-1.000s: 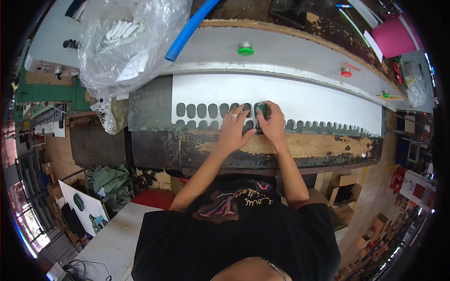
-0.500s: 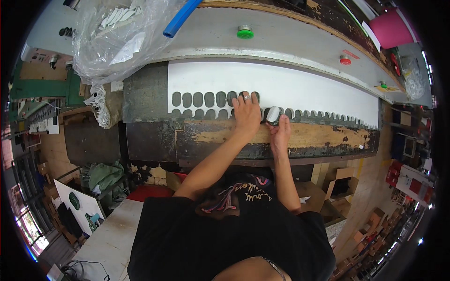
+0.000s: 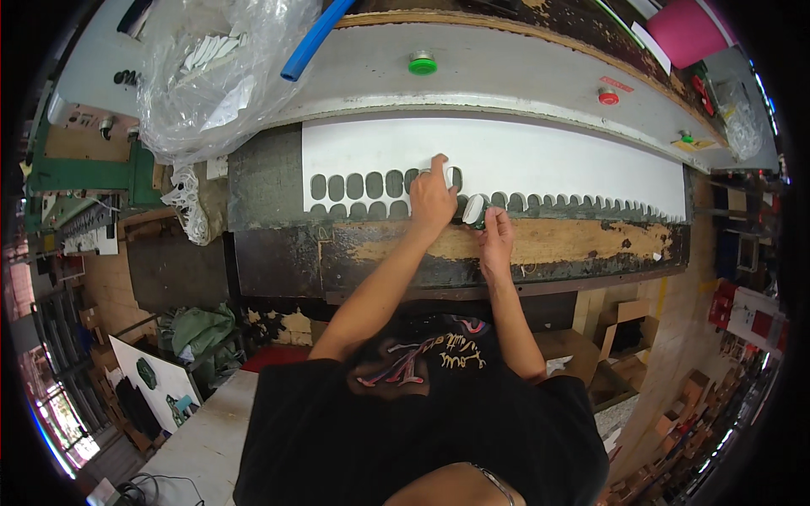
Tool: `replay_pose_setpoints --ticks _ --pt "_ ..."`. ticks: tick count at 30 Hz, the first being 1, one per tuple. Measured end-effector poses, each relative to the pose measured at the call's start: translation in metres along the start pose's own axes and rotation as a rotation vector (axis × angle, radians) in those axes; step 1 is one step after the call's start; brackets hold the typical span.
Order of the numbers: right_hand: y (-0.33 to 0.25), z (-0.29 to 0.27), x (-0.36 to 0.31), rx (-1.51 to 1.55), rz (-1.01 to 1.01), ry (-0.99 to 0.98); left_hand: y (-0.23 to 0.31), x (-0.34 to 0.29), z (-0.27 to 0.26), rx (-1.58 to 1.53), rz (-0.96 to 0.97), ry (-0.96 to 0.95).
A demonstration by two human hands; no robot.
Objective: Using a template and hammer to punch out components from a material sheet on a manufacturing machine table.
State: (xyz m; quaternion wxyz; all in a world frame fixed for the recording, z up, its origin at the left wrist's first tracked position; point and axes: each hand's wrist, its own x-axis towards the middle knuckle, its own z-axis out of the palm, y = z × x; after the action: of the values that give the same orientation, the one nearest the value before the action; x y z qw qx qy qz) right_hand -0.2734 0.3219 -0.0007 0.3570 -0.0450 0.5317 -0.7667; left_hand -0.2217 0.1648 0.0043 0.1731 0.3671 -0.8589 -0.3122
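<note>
White sheeting (image 3: 574,160) lies long and flat on a dark board (image 3: 266,181) before you, with the counter's (image 3: 447,240) worn brown edge running along its near side. By the look of it, the work is partway. An upper row of oval holes (image 3: 374,185) starts at the sheet's left end and reaches your left hand (image 3: 433,202); one more hole shows just right of your fingers there. Beyond that, the upper part of the sheet is unbroken to its right end — the larger share of its length, it seems. Along the near side, a scalloped edge (image 3: 536,205) of rounded notches runs nearly from end to end.

A white oval piece (image 3: 473,208) sits in or against a dark oval form (image 3: 480,224), just below that scalloped edge. Your right hand (image 3: 498,243) pinches the form's right end between thumb and fingers, so the white piece lies just left of the fingertips. Your left index finger stretches forward over the sheet, above the holes; the other fingers bend beneath it — whether they grip anything, I cannot tell.
</note>
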Motion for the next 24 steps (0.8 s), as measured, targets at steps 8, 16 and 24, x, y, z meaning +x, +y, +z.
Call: replay_pose_setpoints --ticks 8,16,24 --pt "0.01 0.004 0.003 0.039 0.052 -0.003 -0.004 0.003 -0.005 -0.241 -0.11 -0.032" --pt "0.013 0.007 0.011 0.007 0.061 0.01 0.008 -0.001 0.003 0.171 0.061 -0.033" --pt "0.001 -0.005 0.009 0.084 0.02 0.146 0.013 0.005 -0.003 0.312 0.134 -0.158"
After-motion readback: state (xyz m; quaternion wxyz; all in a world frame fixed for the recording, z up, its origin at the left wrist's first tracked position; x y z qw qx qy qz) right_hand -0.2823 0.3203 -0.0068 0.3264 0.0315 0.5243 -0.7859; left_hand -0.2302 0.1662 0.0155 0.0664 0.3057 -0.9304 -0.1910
